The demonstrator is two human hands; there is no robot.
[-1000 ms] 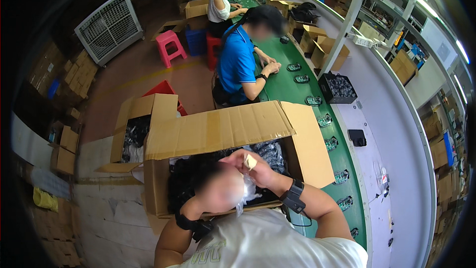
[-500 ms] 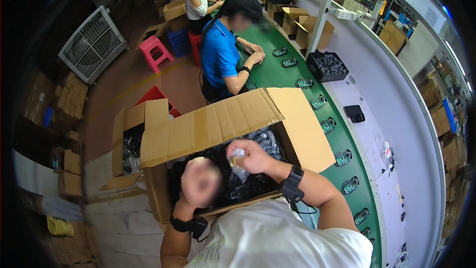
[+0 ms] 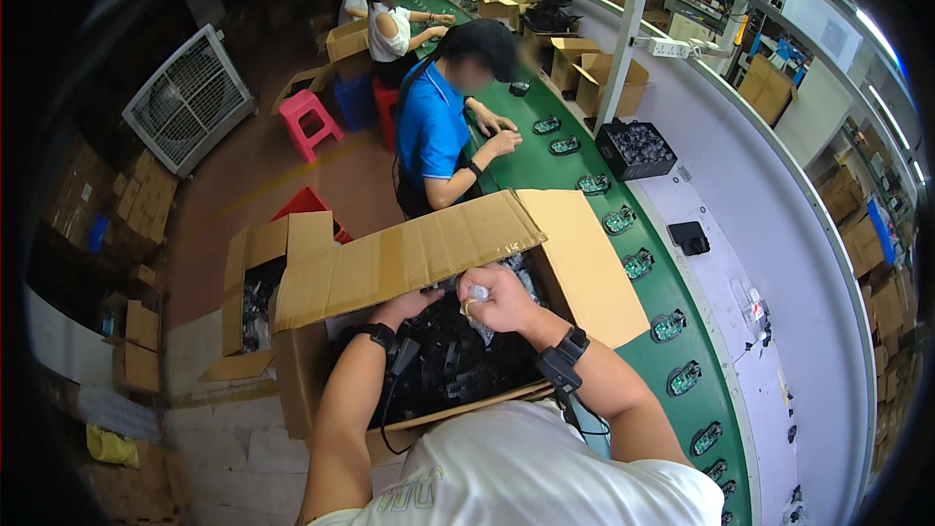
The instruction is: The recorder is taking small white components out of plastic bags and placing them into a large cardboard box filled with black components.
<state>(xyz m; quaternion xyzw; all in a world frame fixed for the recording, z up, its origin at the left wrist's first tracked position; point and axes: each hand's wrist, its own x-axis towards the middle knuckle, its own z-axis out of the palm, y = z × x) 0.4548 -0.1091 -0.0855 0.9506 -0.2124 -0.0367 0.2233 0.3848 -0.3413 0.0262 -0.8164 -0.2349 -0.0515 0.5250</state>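
An opened cardboard box stands before me, holding many small black plastic parts, some in clear plastic bags. Inside it, toward the back left, my left hand reaches in among the parts below the raised far flap. Its fingers look stretched out, with the tips partly lost among the contents, and no held item shows. My right hand is closed around a crumpled clear plastic bag over the right part of the box. What the bag contains, if anything, is hidden by my fingers.
A green conveyor belt runs along my right, carrying a row of green circuit boards in black housings. Beyond it are a black bin of parts and a phone-like black device. A co-worker in blue sits ahead; another box stands left.
My left hand has gone from raised above the box to deeper inside it, toward the far side. My right hand still grips the plastic bag, shifted slightly. The boards have moved a little toward me.
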